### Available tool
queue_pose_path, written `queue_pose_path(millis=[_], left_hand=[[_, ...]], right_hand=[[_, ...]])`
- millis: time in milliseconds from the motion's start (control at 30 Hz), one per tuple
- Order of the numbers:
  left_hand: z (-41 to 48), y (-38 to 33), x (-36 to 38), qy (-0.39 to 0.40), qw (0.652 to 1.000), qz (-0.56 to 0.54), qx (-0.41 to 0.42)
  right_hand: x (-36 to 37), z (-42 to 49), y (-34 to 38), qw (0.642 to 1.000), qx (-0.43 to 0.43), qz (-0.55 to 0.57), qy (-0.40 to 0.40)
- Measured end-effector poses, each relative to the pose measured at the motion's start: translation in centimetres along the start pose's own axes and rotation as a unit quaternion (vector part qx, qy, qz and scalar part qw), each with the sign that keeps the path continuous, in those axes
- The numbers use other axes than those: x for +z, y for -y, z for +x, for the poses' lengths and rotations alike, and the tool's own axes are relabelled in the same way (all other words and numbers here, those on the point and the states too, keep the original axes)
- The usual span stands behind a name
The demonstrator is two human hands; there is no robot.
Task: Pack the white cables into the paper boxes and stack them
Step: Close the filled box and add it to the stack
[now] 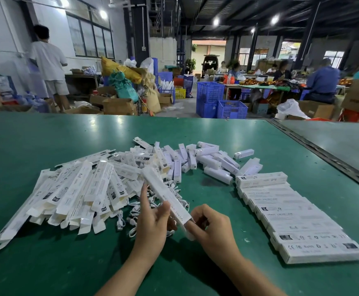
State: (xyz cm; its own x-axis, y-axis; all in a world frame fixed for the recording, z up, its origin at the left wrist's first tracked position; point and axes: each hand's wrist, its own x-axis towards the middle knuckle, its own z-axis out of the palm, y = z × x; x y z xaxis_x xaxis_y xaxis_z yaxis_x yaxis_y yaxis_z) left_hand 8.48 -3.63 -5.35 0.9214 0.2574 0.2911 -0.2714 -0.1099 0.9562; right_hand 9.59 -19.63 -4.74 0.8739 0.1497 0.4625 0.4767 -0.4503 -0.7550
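Your left hand holds one long paper box from the side, thumb curled over its top face and forefinger laid straight along its far edge. Your right hand has its fingers curled tight at the near end of the same box, pinching what looks like the end flap. In the head view the box slants up off the green table, its far end over the heap of flat boxes on your left. The loose white cables lie on the table just under and beside your left hand, and I cannot tell whether one is inside the box. The step in hand looks to be closing that near end. Hold the middle steady with the left hand so the sleeve does not buckle, tuck the flap fully home with the right, and check that no cable end pokes out. Then lay it against the row of packed boxes on your right, edges flush, leaving the small white boxes beyond alone.
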Motion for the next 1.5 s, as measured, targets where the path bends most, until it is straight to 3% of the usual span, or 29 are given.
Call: queue_pose_path(millis=[167,333,533,800,1067,1333,1500], left_hand=[[-0.5,-0.2,0.2,0.074,0.982,0.144,0.095],[-0.6,-0.3,0.0,0.137,0.971,0.162,0.112],[-0.5,-0.2,-0.1,0.123,0.969,0.178,0.12],[-0.4,-0.5,-0.2,0.076,0.984,0.122,0.105],[-0.4,-0.6,-0.5,0.052,0.986,0.114,0.106],[-0.3,-0.2,-0.5,0.064,0.989,0.117,0.065],[-0.5,-0.3,-0.2,0.081,0.988,0.112,0.071]], right_hand=[[-0.1,-0.1,0.1,0.999,0.017,0.035,-0.012],[-0.2,0.2,-0.2,0.99,0.063,0.119,-0.051],[-0.2,0.1,-0.2,0.988,0.046,0.137,-0.048],[-0.6,-0.1,0.7,0.991,-0.104,0.075,-0.037],[-0.7,-0.3,0.1,0.986,-0.157,0.011,0.054],[-0.3,0.2,0.1,0.986,-0.168,0.002,-0.022],[0.0,0.1,-0.1,0.99,-0.121,0.019,-0.072]])
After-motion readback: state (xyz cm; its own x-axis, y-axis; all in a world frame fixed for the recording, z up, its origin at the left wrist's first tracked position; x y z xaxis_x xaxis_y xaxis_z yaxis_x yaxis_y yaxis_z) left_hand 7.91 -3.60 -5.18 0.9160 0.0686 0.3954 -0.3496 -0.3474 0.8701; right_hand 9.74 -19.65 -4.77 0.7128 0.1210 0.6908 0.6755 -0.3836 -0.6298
